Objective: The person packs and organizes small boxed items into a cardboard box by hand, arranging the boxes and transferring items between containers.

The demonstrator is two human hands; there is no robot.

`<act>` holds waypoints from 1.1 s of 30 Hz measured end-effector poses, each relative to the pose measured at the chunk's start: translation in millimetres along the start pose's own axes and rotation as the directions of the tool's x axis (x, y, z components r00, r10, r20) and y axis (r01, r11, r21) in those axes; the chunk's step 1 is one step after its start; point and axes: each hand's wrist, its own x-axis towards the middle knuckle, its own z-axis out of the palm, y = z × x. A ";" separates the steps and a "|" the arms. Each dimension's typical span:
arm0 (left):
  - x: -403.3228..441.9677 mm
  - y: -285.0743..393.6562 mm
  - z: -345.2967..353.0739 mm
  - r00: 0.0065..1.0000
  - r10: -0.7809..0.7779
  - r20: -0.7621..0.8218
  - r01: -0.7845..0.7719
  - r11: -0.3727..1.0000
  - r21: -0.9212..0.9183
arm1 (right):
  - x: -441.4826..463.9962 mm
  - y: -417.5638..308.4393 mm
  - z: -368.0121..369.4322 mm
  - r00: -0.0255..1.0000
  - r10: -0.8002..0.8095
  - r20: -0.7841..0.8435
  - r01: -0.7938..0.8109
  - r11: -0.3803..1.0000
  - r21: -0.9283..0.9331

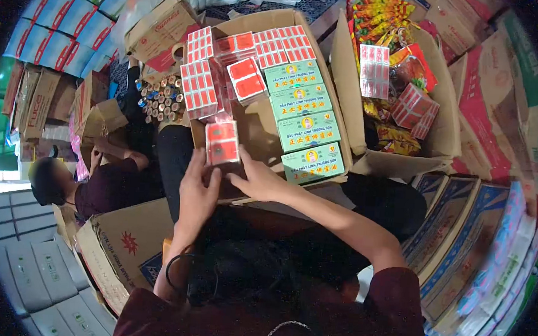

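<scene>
A shrink-wrapped pack of red-and-white small boxes (222,143) is held over the near left part of an open cardboard carton (251,119). My left hand (198,191) closes on its left and near side. From the right, my right hand (257,178) grips its lower corner, with the fingers partly hidden. Green oil boxes (309,132) stand in a row along the carton's right side. More red-and-white packs (198,88) lie at its left and far end, and a red pack (247,79) lies in the middle.
To the right, another open carton (399,159) holds red-and-white packs and yellow-red bags. Bundled cylindrical items (161,98) lie at left. Another person (111,180) sits at far left beside cartons. Stacked boxes (62,20) and flat cartons (456,235) surround me.
</scene>
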 end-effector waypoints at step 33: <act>53.7 -10.6 7.1 0.868 0.484 0.113 -0.465 0.708 0.531 | -96.6 34.0 -281.3 0.085 -0.442 -0.893 -0.400 0.806 -0.437</act>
